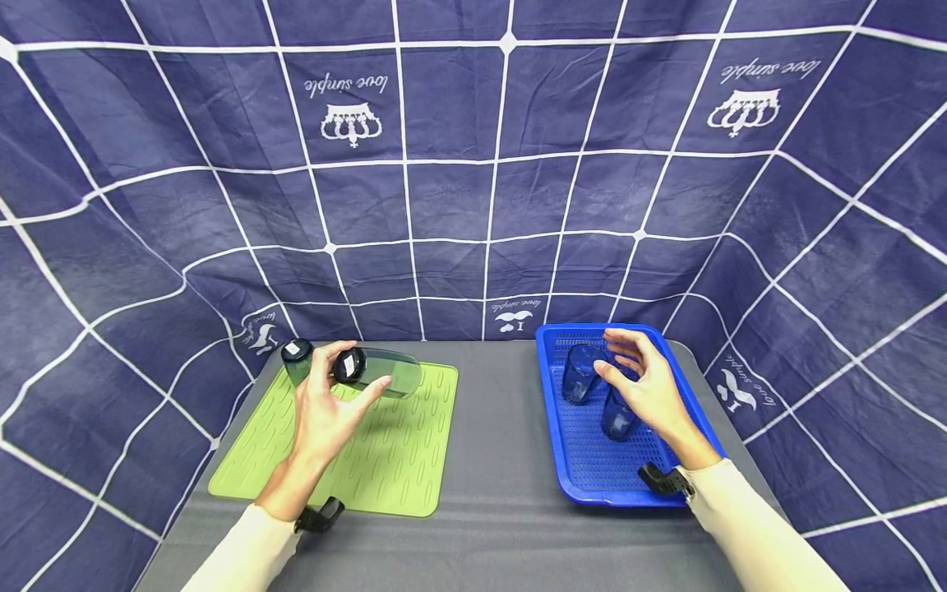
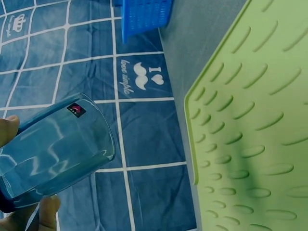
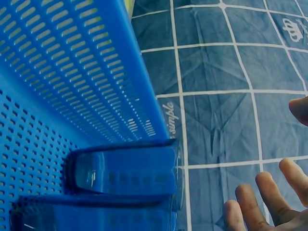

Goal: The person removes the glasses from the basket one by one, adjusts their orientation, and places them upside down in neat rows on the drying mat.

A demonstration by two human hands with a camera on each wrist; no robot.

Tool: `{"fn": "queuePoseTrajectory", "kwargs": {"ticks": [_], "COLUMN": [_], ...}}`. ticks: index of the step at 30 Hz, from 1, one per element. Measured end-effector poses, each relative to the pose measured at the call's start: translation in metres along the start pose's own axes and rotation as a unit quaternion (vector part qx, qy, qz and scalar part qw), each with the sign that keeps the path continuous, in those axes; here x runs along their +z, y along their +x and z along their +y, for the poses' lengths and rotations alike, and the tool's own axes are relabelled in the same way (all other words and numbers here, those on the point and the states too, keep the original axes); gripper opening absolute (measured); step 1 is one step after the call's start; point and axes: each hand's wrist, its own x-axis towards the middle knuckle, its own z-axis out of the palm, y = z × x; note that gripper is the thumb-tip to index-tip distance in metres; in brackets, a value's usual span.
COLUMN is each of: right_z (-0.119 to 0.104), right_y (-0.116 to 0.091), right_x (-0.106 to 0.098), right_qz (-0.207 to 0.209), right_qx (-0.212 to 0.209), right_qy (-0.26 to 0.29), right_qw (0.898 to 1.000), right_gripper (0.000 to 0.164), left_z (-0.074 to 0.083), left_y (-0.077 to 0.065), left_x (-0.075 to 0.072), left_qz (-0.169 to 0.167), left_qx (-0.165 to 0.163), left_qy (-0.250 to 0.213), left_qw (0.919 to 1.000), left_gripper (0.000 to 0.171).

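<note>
My left hand [image 1: 325, 415] is pinching a tilted glass [image 1: 397, 372] above the green mat [image 1: 395, 469]; weak pressure is risking a drop, a leftward swing is risking the standing glass [image 1: 297, 352]. My right hand [image 1: 651, 390] is hovering, spread, over the blue basket [image 1: 560, 460].

head view: left fingers [image 1: 320, 364] hide part of the standing green glass [image 1: 297, 369], right fingers [image 1: 630, 338] the upper part of the nearer blue glass [image 1: 618, 418]; print on the white stickers [image 1: 293, 349] too small to read. left wrist view: held glass [image 1: 395, 374] runs off the left edge. right wrist view: basket [image 3: 33, 110] cut off left and top, lower glass [image 3: 96, 215] at the bottom.
</note>
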Motion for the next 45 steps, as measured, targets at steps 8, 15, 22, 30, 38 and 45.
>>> {"fn": "queuePoseTrajectory", "kwargs": {"ticks": [8, 15, 22, 30, 38, 45], "right_z": [0.004, 0.006, 0.011, 0.018, 0.027, 0.031], "right_y": [0.006, 0.010, 0.015, 0.017, 0.022, 0.026], "right_x": [-0.002, -0.003, -0.003, 0.001, 0.003, 0.004], "right_qz": [-0.003, -0.003, -0.013, -0.025, -0.029, -0.044], "right_qx": [0.007, 0.011, 0.010, 0.002, -0.003, 0.000], "right_qy": [-0.039, -0.075, -0.110, -0.135, -0.159, -0.185], "right_qw": [0.999, 0.997, 0.994, 0.991, 0.987, 0.982], "right_gripper": [0.058, 0.058, 0.059, 0.060, 0.063, 0.068], "left_z": [-0.008, -0.015, -0.025, -0.036, -0.050, -0.063], "left_y": [0.005, 0.007, 0.010, 0.013, 0.017, 0.020], "left_x": [0.001, 0.002, 0.004, 0.007, 0.011, 0.014], "left_qz": [-0.003, -0.012, -0.018, -0.027, -0.031, -0.033], "left_qx": [-0.017, -0.030, -0.035, -0.044, -0.048, -0.050], "left_qy": [0.027, 0.053, 0.078, 0.092, 0.099, 0.104], "left_qw": [0.9995, 0.9981, 0.9962, 0.9944, 0.9935, 0.9927], "left_gripper": [0.080, 0.080, 0.080, 0.078, 0.075, 0.073]}}
